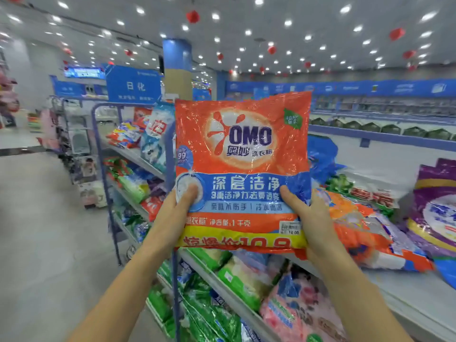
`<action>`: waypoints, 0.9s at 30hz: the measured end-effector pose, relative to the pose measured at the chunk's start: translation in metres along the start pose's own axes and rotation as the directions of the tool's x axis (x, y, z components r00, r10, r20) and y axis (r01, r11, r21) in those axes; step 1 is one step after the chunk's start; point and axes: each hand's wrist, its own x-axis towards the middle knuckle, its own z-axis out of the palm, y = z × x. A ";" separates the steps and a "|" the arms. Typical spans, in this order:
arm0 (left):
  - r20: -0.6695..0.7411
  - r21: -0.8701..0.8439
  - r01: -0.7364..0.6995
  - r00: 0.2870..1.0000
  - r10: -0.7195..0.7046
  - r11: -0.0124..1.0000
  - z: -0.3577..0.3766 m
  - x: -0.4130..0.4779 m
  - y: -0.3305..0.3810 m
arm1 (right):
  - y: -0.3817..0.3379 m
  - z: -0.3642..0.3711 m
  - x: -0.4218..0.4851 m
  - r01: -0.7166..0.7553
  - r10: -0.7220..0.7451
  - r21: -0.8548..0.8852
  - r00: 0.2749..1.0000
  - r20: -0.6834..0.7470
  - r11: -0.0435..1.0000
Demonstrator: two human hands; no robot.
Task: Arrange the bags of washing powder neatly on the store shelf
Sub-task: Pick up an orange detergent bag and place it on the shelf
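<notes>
Both hands on one bag. Left hand [177, 206] and right hand [308, 218] each pinch a lower side edge of the orange OMO bag [243, 154], thumbs on the front, other fingers hidden behind. Bag is upright in the air, print toward the camera, above the front edge of the top shelf [407, 292], not resting on anything.

Step in hand, as I judge it: setting the bag on that shelf. To do it well, keep it upright with the label out, then lower it onto bare shelf beside the slumped pile of bags [365, 225]. Seat the bottom seam flat so the soft pack doesn't flop. The pile needs straightening too.

Text on bag: "OMO", 奥妙 洗衣粉, 深层洁净, 净含量: 1千克, "99" in a blue badge. Yellow band ends "10.9", its lower part lost at the fold. White price sticker [290, 227] seems to say 10.00, blurry. Blue hanging sign [134, 86]: 日化.
</notes>
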 end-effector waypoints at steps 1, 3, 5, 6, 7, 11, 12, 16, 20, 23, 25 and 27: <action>-0.076 0.017 0.007 0.997 -0.005 1.000 -0.020 -0.004 -0.002 | 0.011 0.018 0.007 -0.024 0.024 -0.006 0.999 0.040 1.000; -0.185 0.059 0.042 0.982 -0.031 0.997 -0.059 -0.009 -0.008 | 0.033 0.056 0.019 -0.080 0.082 -0.023 0.989 0.120 0.997; -0.299 0.096 0.063 0.954 -0.032 0.993 -0.104 -0.013 -0.013 | 0.058 0.097 0.029 -0.135 0.131 0.003 0.967 0.219 0.991; -0.358 0.093 0.083 0.933 -0.044 0.992 -0.126 -0.014 -0.016 | 0.071 0.120 0.032 -0.156 0.149 0.006 0.952 0.266 0.988; -0.402 0.095 0.100 0.914 -0.054 0.990 -0.148 -0.014 -0.020 | 0.084 0.143 0.036 -0.173 0.162 0.010 0.938 0.308 0.985; -0.513 0.127 0.172 0.854 -0.084 0.977 -0.240 -0.013 -0.036 | 0.142 0.237 0.055 -0.261 0.238 -0.001 0.880 0.412 0.965; -0.525 0.110 0.169 0.846 -0.087 0.980 -0.265 -0.010 -0.041 | 0.156 0.262 0.060 -0.280 0.255 -0.003 0.867 0.429 0.960; -0.590 0.131 0.194 0.804 -0.081 0.972 -0.359 0.014 -0.053 | 0.205 0.358 0.087 -0.321 0.279 0.006 0.833 0.479 0.947; -0.629 0.102 0.217 0.770 -0.106 0.971 -0.443 0.044 -0.070 | 0.249 0.440 0.118 -0.358 0.297 0.005 0.784 0.544 0.934; -0.636 0.013 0.238 0.752 -0.175 0.971 -0.493 0.071 -0.084 | 0.284 0.492 0.146 -0.404 0.334 0.002 0.758 0.560 0.915; -0.637 -0.019 0.255 0.742 -0.208 0.967 -0.524 0.090 -0.096 | 0.309 0.522 0.166 -0.505 0.403 0.008 0.699 0.591 0.863; -0.648 -0.009 0.289 0.728 -0.226 0.957 -0.552 0.112 -0.109 | 0.337 0.549 0.187 -0.620 0.475 0.013 0.614 0.630 0.784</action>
